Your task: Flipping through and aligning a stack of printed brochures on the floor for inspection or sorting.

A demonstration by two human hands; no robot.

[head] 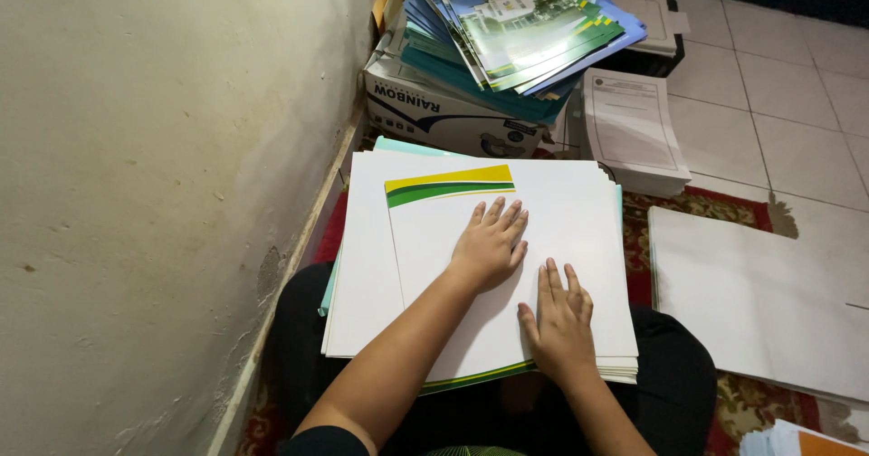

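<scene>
A thick stack of large white sheets [371, 266] rests on my lap. On top lies a white sheet with yellow and green curved bands [450, 185] along its far edge. My left hand [490, 244] lies flat on the middle of that top sheet, fingers spread and pointing away. My right hand [561, 318] presses flat on the same sheet nearer to me, at its lower right part. Neither hand grips anything.
A plaster wall [163, 175] runs close on the left. Ahead stands a cardboard box [434, 117] topped with a heap of blue and green printed folders [516, 31]. A pile of printed paper [634, 135] and another white sheet pile [760, 298] lie to the right on tiles and red carpet.
</scene>
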